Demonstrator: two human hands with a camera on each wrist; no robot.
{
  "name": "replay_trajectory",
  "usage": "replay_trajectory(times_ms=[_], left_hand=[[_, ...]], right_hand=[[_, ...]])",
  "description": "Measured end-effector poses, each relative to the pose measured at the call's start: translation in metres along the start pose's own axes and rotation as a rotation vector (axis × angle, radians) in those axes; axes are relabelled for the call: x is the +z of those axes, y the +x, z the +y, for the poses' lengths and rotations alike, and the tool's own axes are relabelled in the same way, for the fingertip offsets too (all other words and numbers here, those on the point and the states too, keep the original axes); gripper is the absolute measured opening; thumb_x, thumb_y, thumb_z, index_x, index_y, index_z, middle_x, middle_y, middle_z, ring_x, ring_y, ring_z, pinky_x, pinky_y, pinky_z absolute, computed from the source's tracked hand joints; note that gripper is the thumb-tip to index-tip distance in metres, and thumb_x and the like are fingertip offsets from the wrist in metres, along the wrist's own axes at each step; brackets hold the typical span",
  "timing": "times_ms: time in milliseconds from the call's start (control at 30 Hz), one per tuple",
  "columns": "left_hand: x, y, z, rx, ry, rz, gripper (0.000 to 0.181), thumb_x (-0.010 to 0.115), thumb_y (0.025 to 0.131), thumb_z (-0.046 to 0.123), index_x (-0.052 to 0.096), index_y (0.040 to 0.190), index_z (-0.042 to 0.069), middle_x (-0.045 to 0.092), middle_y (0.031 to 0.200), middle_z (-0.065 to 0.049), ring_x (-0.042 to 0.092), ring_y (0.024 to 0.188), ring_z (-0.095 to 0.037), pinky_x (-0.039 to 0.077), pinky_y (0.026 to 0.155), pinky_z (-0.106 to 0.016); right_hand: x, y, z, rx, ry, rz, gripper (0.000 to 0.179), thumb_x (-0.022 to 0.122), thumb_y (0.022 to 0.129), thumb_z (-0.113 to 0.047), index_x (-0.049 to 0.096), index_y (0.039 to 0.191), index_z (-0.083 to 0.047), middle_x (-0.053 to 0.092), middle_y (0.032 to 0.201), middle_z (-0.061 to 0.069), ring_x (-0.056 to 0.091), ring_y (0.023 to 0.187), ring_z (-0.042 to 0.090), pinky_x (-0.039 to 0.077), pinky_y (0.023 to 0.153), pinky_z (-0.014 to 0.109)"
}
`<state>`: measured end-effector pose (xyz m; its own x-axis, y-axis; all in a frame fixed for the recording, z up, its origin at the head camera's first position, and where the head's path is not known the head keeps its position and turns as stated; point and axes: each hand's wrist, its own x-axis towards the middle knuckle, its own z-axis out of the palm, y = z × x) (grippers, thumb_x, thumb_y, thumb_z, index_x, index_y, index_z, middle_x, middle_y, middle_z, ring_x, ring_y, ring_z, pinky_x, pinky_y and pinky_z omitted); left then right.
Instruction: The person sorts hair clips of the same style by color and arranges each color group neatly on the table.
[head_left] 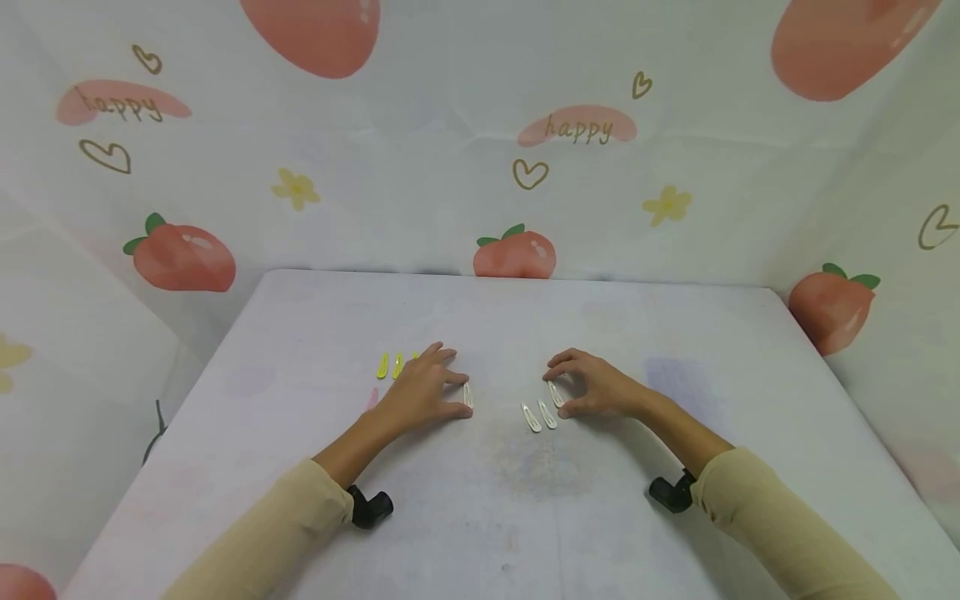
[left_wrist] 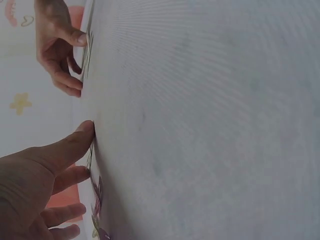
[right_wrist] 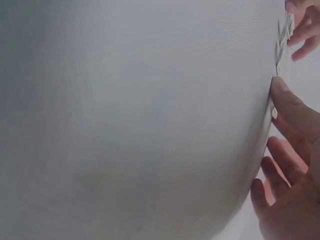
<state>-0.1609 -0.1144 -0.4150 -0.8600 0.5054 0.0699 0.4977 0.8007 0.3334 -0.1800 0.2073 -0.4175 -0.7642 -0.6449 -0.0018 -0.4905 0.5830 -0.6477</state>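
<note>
Toward the middle of the table, my left hand pinches a white snap hair clip lengthwise between thumb and forefinger, at the table surface. My right hand holds another white hair clip by its two ends in the same way. Two more white clips lie side by side just left of that hand, the outer clip and the inner clip. Beyond my left hand lies a row of yellow hair clips, partly covered by the fingers. A pink clip shows behind the left wrist, mostly hidden.
The white table reaches back to a fabric backdrop printed with peaches, hearts and flowers. Black wrist cameras sit under both sleeves, the left camera and the right camera. A dark cord shows beside the table's left edge.
</note>
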Motion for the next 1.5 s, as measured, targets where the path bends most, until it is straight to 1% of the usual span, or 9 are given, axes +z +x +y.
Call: replay_trajectory(times_ms=[200, 333, 500, 567, 667, 833, 1033, 1233, 1500], left_hand=[[0.001, 0.0, 0.0, -0.029, -0.025, -0.004, 0.053, 0.087, 0.073, 0.043, 0.077, 0.114, 0.011, 0.055, 0.14, -0.02, 0.034, 0.142, -0.043, 0.037, 0.106, -0.061], [0.001, 0.001, -0.001, -0.031, -0.021, 0.0, 0.053, 0.087, 0.072, 0.043, 0.077, 0.113, 0.012, 0.055, 0.139, -0.02, 0.034, 0.142, -0.043, 0.036, 0.106, -0.061], [0.001, 0.002, -0.001, -0.049, -0.016, -0.013, 0.053, 0.087, 0.072, 0.045, 0.077, 0.114, 0.013, 0.054, 0.14, -0.02, 0.033, 0.143, -0.042, 0.035, 0.107, -0.061], [0.0, 0.002, 0.0, -0.057, -0.016, -0.019, 0.053, 0.087, 0.072, 0.045, 0.077, 0.114, 0.013, 0.054, 0.141, -0.02, 0.032, 0.143, -0.042, 0.034, 0.108, -0.061], [0.0, 0.002, 0.0, -0.058, -0.018, -0.02, 0.053, 0.086, 0.073, 0.045, 0.077, 0.114, 0.013, 0.054, 0.14, -0.02, 0.033, 0.143, -0.042, 0.034, 0.107, -0.062], [0.0, 0.001, 0.001, -0.06, -0.033, -0.018, 0.053, 0.086, 0.074, 0.043, 0.076, 0.116, 0.013, 0.055, 0.139, -0.02, 0.033, 0.142, -0.043, 0.034, 0.107, -0.062], [-0.001, 0.0, 0.001, -0.056, -0.036, -0.011, 0.052, 0.087, 0.073, 0.042, 0.076, 0.115, 0.012, 0.055, 0.139, -0.02, 0.035, 0.142, -0.043, 0.034, 0.107, -0.063], [-0.002, 0.0, 0.002, -0.061, -0.034, -0.013, 0.052, 0.087, 0.074, 0.042, 0.076, 0.116, 0.012, 0.056, 0.138, -0.02, 0.035, 0.142, -0.042, 0.034, 0.107, -0.062], [0.0, 0.0, 0.001, -0.07, -0.033, -0.018, 0.053, 0.087, 0.073, 0.042, 0.076, 0.117, 0.013, 0.056, 0.139, -0.019, 0.035, 0.142, -0.041, 0.034, 0.108, -0.061]], right_hand=[[-0.002, 0.004, -0.005, -0.02, -0.032, 0.018, 0.046, 0.086, 0.075, -0.015, 0.07, 0.118, -0.006, 0.062, 0.124, 0.011, 0.054, 0.121, 0.033, 0.04, 0.105, 0.054], [0.002, 0.015, -0.013, -0.007, -0.037, 0.038, 0.047, 0.086, 0.076, -0.018, 0.07, 0.118, -0.006, 0.065, 0.12, 0.009, 0.056, 0.118, 0.03, 0.042, 0.103, 0.052], [0.014, 0.036, -0.031, 0.035, -0.043, -0.003, 0.05, 0.085, 0.079, -0.024, 0.068, 0.122, -0.007, 0.062, 0.124, 0.01, 0.054, 0.122, 0.029, 0.042, 0.105, 0.051], [0.02, 0.044, -0.038, 0.035, -0.054, -0.021, 0.05, 0.085, 0.079, -0.024, 0.068, 0.123, -0.007, 0.061, 0.126, 0.01, 0.053, 0.124, 0.029, 0.041, 0.107, 0.05], [0.028, 0.054, -0.046, 0.009, -0.089, -0.029, 0.049, 0.084, 0.08, -0.024, 0.068, 0.123, -0.007, 0.061, 0.126, 0.01, 0.052, 0.124, 0.029, 0.04, 0.107, 0.048], [0.04, 0.063, -0.055, -0.04, -0.143, 0.001, 0.047, 0.085, 0.079, -0.023, 0.07, 0.12, -0.005, 0.061, 0.124, 0.012, 0.052, 0.123, 0.03, 0.041, 0.106, 0.048], [0.045, 0.069, -0.066, -0.008, -0.186, 0.007, 0.047, 0.085, 0.079, -0.025, 0.071, 0.119, -0.006, 0.061, 0.125, 0.012, 0.052, 0.123, 0.031, 0.042, 0.104, 0.052], [0.045, 0.069, -0.065, 0.009, -0.186, -0.006, 0.047, 0.086, 0.078, -0.023, 0.071, 0.12, -0.008, 0.06, 0.127, 0.012, 0.052, 0.123, 0.03, 0.042, 0.103, 0.053], [0.039, 0.065, -0.059, 0.008, -0.135, -0.028, 0.053, 0.086, 0.078, -0.026, 0.068, 0.124, -0.007, 0.061, 0.125, 0.009, 0.055, 0.121, 0.026, 0.043, 0.104, 0.046]])
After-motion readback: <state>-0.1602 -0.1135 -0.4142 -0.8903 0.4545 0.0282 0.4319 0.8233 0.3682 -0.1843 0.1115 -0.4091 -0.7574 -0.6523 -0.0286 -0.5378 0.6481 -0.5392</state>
